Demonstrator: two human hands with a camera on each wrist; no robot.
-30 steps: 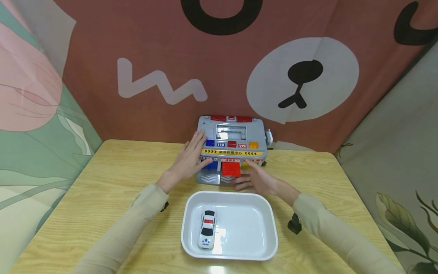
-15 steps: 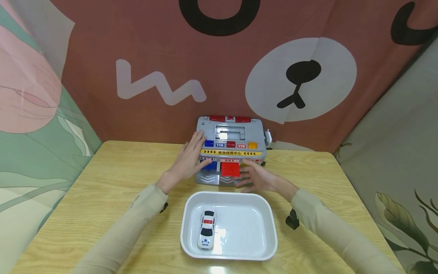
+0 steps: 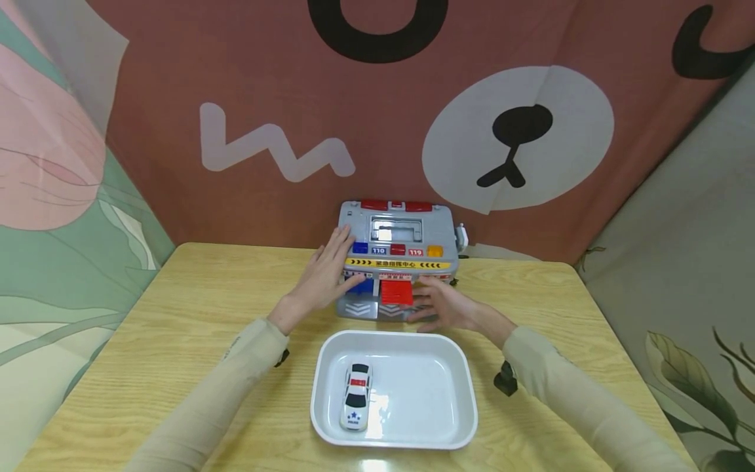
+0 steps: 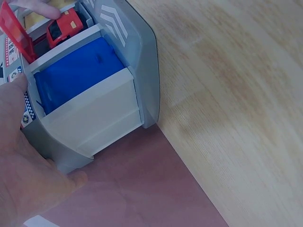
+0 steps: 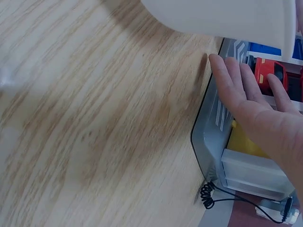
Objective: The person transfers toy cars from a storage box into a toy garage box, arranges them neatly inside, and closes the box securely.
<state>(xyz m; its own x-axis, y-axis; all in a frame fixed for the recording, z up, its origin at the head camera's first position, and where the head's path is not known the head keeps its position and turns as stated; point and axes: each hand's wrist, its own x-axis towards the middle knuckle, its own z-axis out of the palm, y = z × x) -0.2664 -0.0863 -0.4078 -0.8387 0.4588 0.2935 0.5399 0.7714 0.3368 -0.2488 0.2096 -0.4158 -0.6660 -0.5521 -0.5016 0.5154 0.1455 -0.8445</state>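
On the desk (image 3: 230, 288), the toy garage (image 3: 398, 263) is placed behind the tray (image 3: 421, 393), in whose left half a police car (image 3: 356, 397) is set.

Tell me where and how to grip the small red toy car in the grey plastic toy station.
I'd pinch the small red toy car across its outward-facing end, coming low from the grey plastic toy station's open front: a pale plastic partition crowds its side, and the raised red plastic door overhangs the bay.
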